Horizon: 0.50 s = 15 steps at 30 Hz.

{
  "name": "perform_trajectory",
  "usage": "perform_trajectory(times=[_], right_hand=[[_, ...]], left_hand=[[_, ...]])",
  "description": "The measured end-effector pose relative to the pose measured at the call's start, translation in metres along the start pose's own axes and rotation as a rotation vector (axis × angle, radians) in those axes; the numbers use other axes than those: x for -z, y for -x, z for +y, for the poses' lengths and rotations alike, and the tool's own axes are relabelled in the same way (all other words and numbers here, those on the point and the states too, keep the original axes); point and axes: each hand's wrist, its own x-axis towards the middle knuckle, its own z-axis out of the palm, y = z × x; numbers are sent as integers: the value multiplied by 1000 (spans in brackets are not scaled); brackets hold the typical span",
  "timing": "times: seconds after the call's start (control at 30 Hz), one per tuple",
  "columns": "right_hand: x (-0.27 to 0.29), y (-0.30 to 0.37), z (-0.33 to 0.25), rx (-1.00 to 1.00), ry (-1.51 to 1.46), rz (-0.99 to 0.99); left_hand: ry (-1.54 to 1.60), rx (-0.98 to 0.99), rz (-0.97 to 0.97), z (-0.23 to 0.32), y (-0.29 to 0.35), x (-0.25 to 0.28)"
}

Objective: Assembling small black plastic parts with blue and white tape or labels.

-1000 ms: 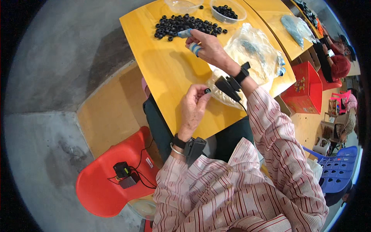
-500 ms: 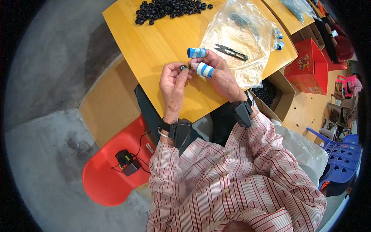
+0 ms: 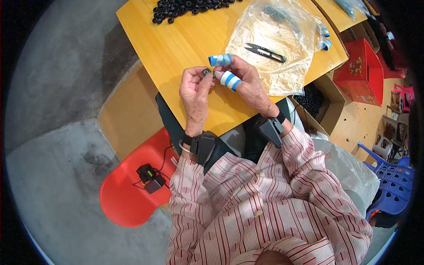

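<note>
Over the near part of the yellow table my left hand pinches a small black ring-shaped part between thumb and fingers. Close against it is my right hand, its thumb and index finger wrapped in blue-and-white tape. Those two fingertips come together at the ring; whatever lies between them is too small to make out. Beyond my right hand, black thread snips lie on a clear plastic bag. A heap of similar black rings sits at the table's far edge.
An open cardboard box with small black parts stands right of the table, below its edge. Past it is a red box. At left, a red stool bears a black device with cables. A blue plastic chair stands far right.
My view has shifted slightly, so the table and its things sit a little differently. Both hands stay together at the black ring, with only small finger movement.
</note>
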Motion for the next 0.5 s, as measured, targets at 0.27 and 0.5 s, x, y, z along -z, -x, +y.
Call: perform_trajectory(times=[0.27, 0.5], right_hand=[[-3, 0, -6, 9, -16, 14], [-3, 0, -6, 5, -33, -10]], left_hand=[[-39, 17, 19, 4, 1, -1], [11, 9, -12, 4, 1, -2]])
